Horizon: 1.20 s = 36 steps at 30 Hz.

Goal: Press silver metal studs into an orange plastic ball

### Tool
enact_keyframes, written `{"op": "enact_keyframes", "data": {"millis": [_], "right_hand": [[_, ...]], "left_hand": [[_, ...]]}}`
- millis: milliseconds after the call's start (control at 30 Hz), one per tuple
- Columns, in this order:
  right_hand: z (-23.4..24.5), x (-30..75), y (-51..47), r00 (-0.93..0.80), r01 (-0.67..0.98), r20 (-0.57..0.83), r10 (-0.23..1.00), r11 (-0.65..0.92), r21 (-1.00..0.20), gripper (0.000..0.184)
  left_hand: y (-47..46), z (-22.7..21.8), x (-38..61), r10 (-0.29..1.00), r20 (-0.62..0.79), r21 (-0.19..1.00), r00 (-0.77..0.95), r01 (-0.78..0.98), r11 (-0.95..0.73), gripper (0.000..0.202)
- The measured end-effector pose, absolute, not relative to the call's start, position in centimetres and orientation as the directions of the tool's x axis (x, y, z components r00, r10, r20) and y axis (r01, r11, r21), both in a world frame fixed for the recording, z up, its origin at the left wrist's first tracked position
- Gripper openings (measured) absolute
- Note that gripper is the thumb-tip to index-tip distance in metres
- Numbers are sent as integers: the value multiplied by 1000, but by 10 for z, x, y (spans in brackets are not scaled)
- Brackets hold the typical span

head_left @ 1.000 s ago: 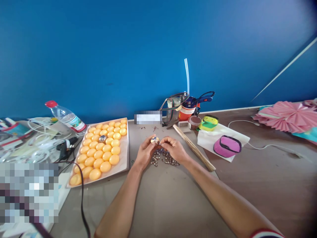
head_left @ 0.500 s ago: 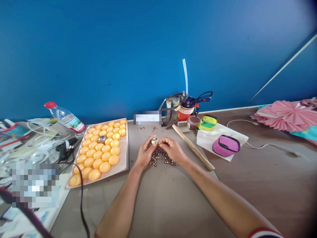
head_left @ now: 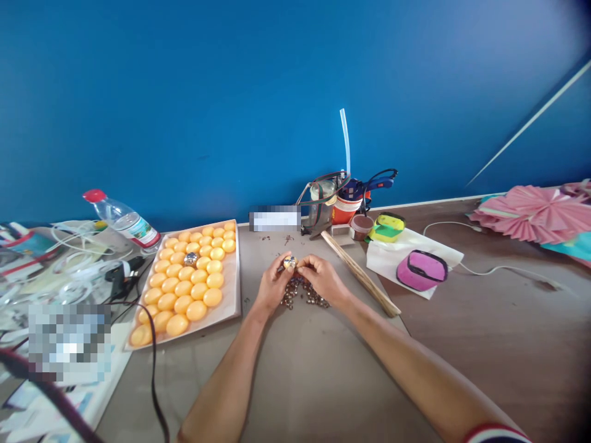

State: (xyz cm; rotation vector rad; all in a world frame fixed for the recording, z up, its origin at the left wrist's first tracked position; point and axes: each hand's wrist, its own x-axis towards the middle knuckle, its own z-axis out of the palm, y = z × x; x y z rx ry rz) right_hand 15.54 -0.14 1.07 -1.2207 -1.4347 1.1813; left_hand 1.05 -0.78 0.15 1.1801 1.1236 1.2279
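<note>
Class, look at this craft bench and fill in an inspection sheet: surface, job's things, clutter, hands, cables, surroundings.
Surface: grey-brown table, bare in front of the person.
Job's things: small ball, shiny on top, held above a pile of shiny bits; tray of orange balls to the left, one shiny ball among them.
Clutter: tilted water bottle, wooden sticks, pink pouch on white paper, cups with tools at the wall.
Hands: left hand and right hand both pinch the small ball by the fingertips.
Cables: black cable beside the tray; white cable on the right.
Surroundings: blue wall; pink paper fans far right.
</note>
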Motion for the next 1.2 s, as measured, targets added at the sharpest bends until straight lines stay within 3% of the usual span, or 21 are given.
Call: {"op": "enact_keyframes", "data": {"millis": [633, 733, 867, 1000, 1200], "right_hand": [[9, 150, -3, -7, 175, 16, 1000, 17, -984, 10], [11, 153, -2, -81, 41, 0, 997, 3, -999, 12], [11, 161, 4, -67, -55, 35, 997, 31, -998, 12], [5, 168, 10, -2, 16, 65, 998, 65, -998, 14], [-2, 174, 14, 37, 219, 183, 982, 171, -961, 11]], "left_hand": [[-10, 4, 12, 997, 62, 995, 55, 73, -66, 43], [-9, 3, 10, 997, 53, 998, 58, -25, -51, 42], [-7, 4, 8, 995, -22, 936, 99, -348, 55, 42], [-4, 8, 8, 991, -26, 855, 129, -510, 89, 42], [-2, 6, 6, 997, -41, 868, 61, -492, 66, 40]]}}
